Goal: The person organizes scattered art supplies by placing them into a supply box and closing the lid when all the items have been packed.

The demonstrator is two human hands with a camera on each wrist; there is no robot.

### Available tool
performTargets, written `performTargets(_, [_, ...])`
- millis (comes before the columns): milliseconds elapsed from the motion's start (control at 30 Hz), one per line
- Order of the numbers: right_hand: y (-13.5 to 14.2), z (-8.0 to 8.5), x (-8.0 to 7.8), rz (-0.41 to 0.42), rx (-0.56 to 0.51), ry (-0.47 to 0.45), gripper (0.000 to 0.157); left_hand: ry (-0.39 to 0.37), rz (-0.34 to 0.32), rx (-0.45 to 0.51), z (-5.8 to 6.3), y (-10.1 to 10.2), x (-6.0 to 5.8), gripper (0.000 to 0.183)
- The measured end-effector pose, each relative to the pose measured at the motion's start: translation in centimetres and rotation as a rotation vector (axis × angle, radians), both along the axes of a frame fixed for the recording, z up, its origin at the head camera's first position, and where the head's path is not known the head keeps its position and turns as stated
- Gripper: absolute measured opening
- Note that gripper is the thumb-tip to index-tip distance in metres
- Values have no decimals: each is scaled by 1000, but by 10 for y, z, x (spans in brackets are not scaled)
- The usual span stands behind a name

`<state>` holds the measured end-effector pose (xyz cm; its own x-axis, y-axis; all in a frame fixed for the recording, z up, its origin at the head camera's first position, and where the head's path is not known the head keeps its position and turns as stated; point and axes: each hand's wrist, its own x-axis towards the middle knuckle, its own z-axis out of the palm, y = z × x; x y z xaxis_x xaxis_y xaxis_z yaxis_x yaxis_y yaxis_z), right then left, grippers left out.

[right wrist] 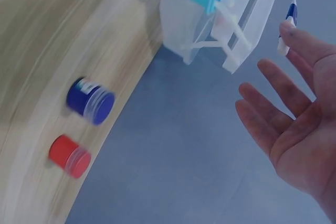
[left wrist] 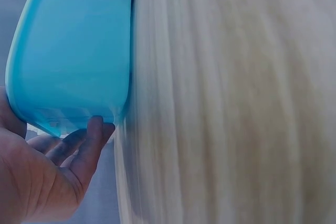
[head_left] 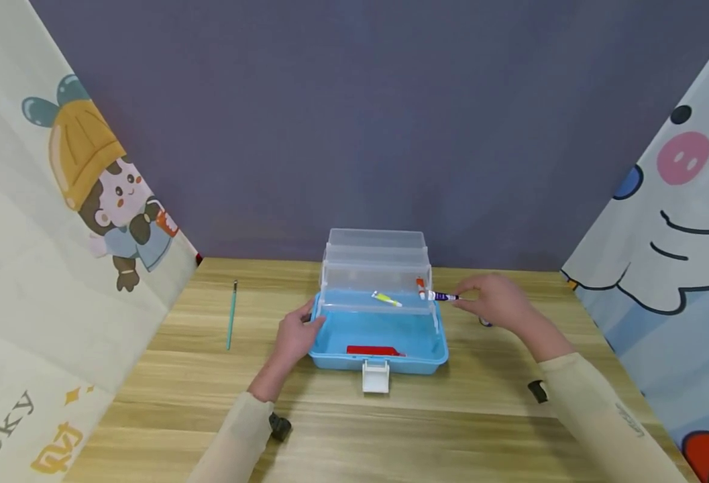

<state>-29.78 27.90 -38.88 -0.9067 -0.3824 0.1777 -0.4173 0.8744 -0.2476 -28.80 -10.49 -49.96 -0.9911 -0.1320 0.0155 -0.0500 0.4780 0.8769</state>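
A light-blue storage box (head_left: 378, 364) stands with its clear trays (head_left: 375, 258) raised at the back and a white latch (head_left: 375, 377) hanging in front. At its left side, my left hand (head_left: 296, 335) grips the wall, thumb near the rim and fingers outside. Between thumb and finger, my right hand (head_left: 499, 305) pinches a small dark-blue and white paint tube (head_left: 441, 296) at the trays' right edge; its other fingers are spread. An orange-red paint tube (head_left: 420, 288) and a yellow one (head_left: 387, 299) lie in a tray. Inside the base rests a red tube-like item (head_left: 372, 350).
A teal paintbrush (head_left: 231, 315) lies left of the box on the wooden table (head_left: 426, 429). In the right wrist view, a blue paint jar (right wrist: 81, 97) and a red paint jar (right wrist: 64, 150) stand near the table edge. A dark curtain (head_left: 354, 121) hangs behind.
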Motion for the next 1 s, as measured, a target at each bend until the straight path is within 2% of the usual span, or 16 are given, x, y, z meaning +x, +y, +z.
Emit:
performTargets(300, [-27, -1, -14, 47, -67, -18, 22, -13, 2, 6, -5, -2, 1, 53])
performTargets(467, [-43, 1, -24, 33, -85, -88, 22, -11, -2, 12, -5, 0, 1, 53])
performTargets(667, [-58, 3, -37, 46, -104, -89, 19, -2, 13, 28, -2, 2, -2, 52])
performTargets(1000, [-67, -6, -50, 35, -97, -132, 17, 10, 6, 24, -2, 3, -2, 51])
